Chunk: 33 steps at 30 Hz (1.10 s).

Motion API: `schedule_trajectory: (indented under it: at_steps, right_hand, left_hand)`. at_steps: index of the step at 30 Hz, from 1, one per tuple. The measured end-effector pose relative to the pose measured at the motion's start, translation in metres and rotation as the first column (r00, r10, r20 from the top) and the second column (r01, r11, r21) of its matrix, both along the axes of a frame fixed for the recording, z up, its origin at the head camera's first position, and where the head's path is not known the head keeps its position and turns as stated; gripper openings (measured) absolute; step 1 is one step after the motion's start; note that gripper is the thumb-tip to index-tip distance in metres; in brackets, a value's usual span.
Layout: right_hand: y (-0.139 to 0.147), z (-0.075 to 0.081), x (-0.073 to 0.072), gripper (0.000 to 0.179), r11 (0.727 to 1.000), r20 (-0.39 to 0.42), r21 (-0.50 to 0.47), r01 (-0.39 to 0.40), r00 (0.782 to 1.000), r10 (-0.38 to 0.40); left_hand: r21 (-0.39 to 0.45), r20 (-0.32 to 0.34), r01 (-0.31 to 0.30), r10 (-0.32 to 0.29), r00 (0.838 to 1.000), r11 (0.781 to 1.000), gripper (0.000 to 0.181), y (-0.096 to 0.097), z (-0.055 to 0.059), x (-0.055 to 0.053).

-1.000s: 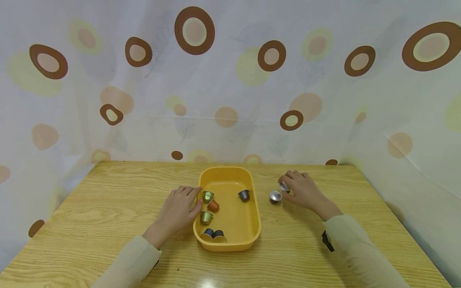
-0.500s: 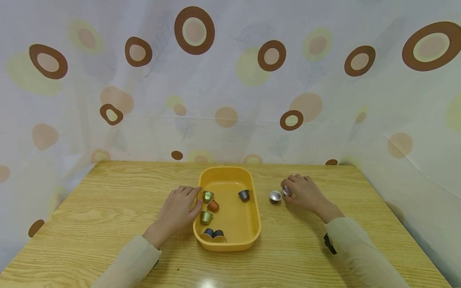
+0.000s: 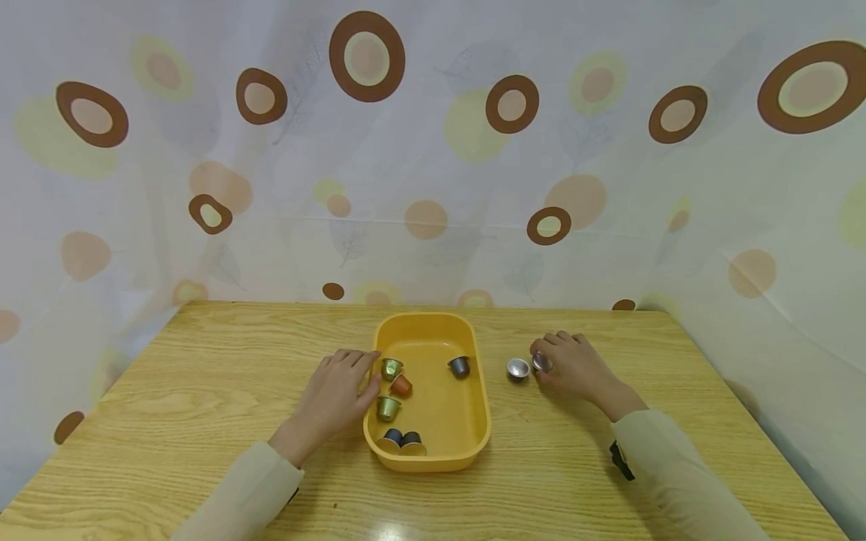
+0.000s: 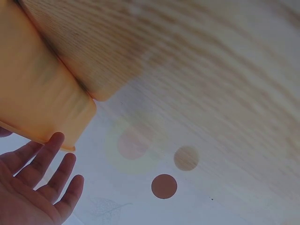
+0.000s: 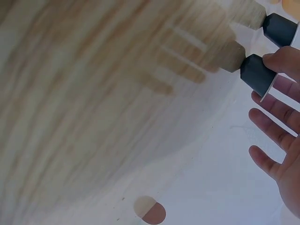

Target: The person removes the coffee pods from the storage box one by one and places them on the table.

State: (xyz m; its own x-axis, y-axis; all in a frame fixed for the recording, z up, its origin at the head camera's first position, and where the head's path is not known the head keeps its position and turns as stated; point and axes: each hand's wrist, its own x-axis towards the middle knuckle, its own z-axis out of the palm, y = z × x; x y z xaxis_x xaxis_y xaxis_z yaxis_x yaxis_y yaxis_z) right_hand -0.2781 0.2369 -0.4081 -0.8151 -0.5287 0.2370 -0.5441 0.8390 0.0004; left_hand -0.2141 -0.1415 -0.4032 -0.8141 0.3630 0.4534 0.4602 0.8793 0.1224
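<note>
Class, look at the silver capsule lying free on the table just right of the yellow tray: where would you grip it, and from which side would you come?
Grip the free silver capsule across its tapered side wall, just under the wider rim, thumb and forefinger opposite each other. It seems to lie tilted, foil face toward the camera. Come from above and from the right, since the yellow tray stands close on its left. The right hand already pinches the other capsule.

Right hand [image 3: 573, 365] has drawn its pinched dark coffee capsule [image 3: 540, 362] nearer along the table, beside the silver-faced capsule [image 3: 517, 368].
</note>
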Motion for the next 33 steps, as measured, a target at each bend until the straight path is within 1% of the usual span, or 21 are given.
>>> schedule_trajectory:
  at_steps: [7, 13, 17, 21, 29, 33]
  right_hand:
    - [0.000, 0.000, 0.001, 0.029, 1.000, -0.028, 0.010, -0.010, 1.000, 0.010]
    - [-0.001, 0.001, 0.002, 0.031, 1.000, -0.021, 0.020, -0.003, 1.000, 0.003]
    - [-0.001, 0.002, 0.004, 0.031, 1.000, -0.024, 0.010, -0.013, 1.000, 0.013]
    - [0.000, 0.003, 0.004, 0.032, 1.000, -0.009, -0.002, -0.012, 1.000, 0.012]
    - [0.000, 0.009, 0.004, 0.034, 1.000, -0.012, 0.004, -0.026, 1.000, 0.026]
    - [-0.001, 0.012, 0.005, 0.033, 0.999, -0.019, -0.005, -0.037, 0.999, 0.037]
  left_hand:
    - [0.010, 0.008, 0.001, -0.001, 1.000, 1.000, 0.036, 0.001, 0.001, 0.001]
    - [0.009, 0.007, 0.001, -0.001, 1.000, 1.000, 0.036, 0.001, 0.002, 0.001]
    - [0.009, 0.007, -0.002, 0.002, 1.000, 1.000, 0.035, 0.001, 0.002, 0.001]
    - [0.006, 0.005, -0.001, 0.001, 1.000, 1.000, 0.035, 0.001, 0.001, 0.001]
    - [-0.002, 0.000, -0.002, 0.002, 1.000, 1.000, 0.036, 0.000, 0.001, 0.001]
    - [-0.002, -0.001, -0.002, 0.002, 1.000, 1.000, 0.035, 0.000, 0.001, 0.001]
